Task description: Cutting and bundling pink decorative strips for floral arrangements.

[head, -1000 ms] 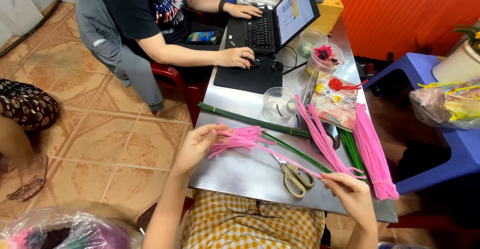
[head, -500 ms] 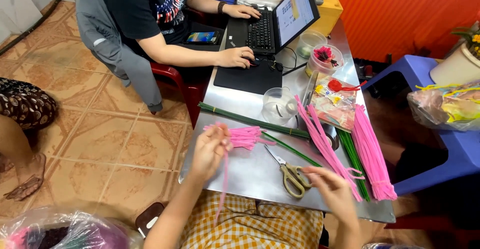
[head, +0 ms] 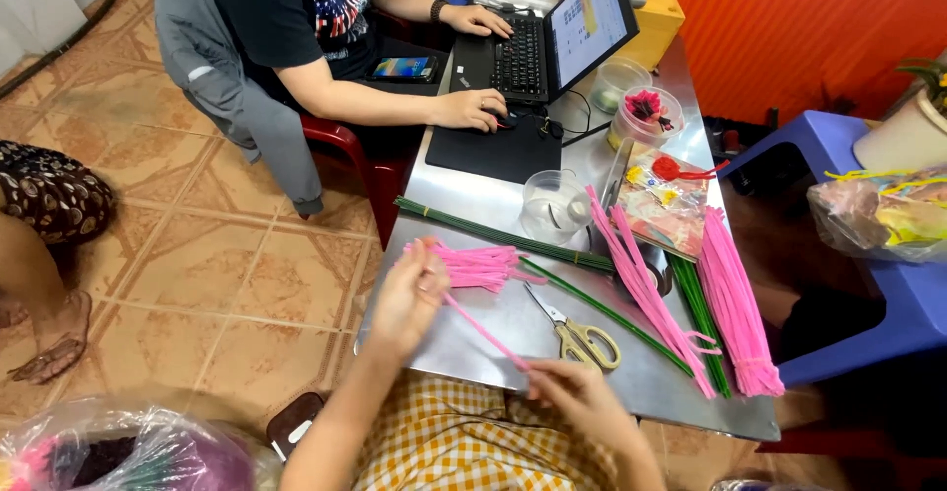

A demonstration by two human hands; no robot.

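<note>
Both hands' grips apparently clenched on one pink pipe cleaner (head: 483,331): left hand (head: 406,299), right hand (head: 572,397).

Folded bundle of pink pipe cleaners (head: 480,266) above the steel table's near-left edge, one strand (head: 483,330) trailing diagonally.

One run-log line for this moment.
left hand: holds bunch of folded pink pipe cleaners | right hand: pinches its trailing end | yellow-handled scissors: lying on metal table

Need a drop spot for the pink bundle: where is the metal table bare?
Bare metal table between the black mat, the clear cup and the green stems; a smaller patch beyond the scissors at the near edge. The right side is crowded with pink pipe cleaners.
</note>
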